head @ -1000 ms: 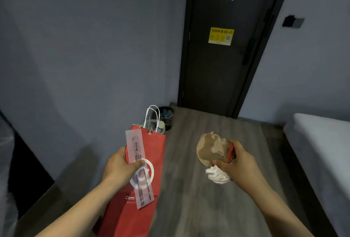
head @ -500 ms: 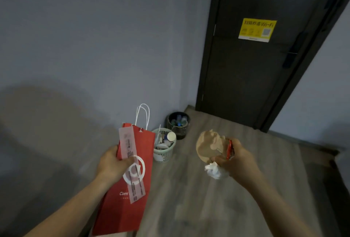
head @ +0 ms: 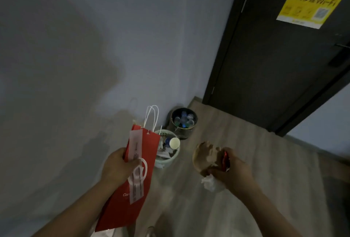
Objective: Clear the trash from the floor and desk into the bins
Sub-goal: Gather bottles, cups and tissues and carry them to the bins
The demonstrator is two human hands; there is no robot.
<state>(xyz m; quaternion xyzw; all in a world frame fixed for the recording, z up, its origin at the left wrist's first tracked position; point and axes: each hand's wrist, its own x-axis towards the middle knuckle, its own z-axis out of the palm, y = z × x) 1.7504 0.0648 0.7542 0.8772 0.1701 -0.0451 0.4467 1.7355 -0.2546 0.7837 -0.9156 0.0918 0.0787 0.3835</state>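
The red paper bag (head: 136,176) is gripped tight in the left hand (head: 117,164). The right hand (head: 233,172) is closed around crumpled brown paper (head: 205,156) and a white tissue (head: 209,182). Both hang near the pale green bin (head: 177,154) and the dark bin (head: 182,134), likely so the trash can drop in. The bins stand on the wood floor (head: 255,161), by the wall (head: 94,47) and door (head: 274,66).

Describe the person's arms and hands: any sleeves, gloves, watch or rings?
The left forearm and right forearm are bare to the frame edge, no sleeves. The left hand and right hand wear no gloves; no watch or rings show, though light is dim.
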